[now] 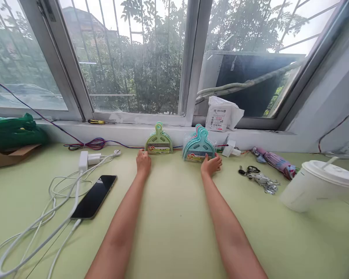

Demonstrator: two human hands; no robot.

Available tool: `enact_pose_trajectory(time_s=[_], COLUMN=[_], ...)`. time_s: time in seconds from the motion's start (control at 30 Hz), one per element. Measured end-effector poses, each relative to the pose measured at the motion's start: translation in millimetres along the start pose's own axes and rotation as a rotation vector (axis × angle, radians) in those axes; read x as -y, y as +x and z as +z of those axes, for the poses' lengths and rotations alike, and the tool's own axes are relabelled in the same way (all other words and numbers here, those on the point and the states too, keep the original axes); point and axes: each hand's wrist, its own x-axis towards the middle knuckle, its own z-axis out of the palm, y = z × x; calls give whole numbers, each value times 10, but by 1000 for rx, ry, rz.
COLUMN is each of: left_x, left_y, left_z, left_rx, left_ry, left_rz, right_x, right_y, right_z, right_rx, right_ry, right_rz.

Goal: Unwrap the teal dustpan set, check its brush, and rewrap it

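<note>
Both bare arms reach straight out from the near edge toward the far side, forearms lying low and nearly parallel, drawing a little closer together as they go. The left hand lies palm down, back of the hand up, fingers curled loosely forward and held together, wrist straight in line with the forearm. The right hand is also palm down, at about the same distance out, its fingers bent and spread slightly, the thumb out to the right side. The two hands are well apart, neither closed into a fist.
</note>
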Motion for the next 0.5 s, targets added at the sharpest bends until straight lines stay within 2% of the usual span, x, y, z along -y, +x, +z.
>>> enact_pose_trajectory(time_s=[0.1, 0.2, 0.37, 0.5], left_x=[-51, -94, -112, -111], left_y=[-197, -409, -686, -759], left_z=[-89, -187, -351, -420], left_rx=[125, 209, 275, 298], left_ry=[-15, -110, -226, -239], left_rz=[142, 252, 291, 307], right_x=[-270, -363, -381, -458], right_y=[317, 419, 414, 458], right_z=[-163, -222, -209, -197], right_rx=[124, 199, 293, 341], right_ry=[-111, -122, -110, -123], right_rz=[144, 158, 132, 148])
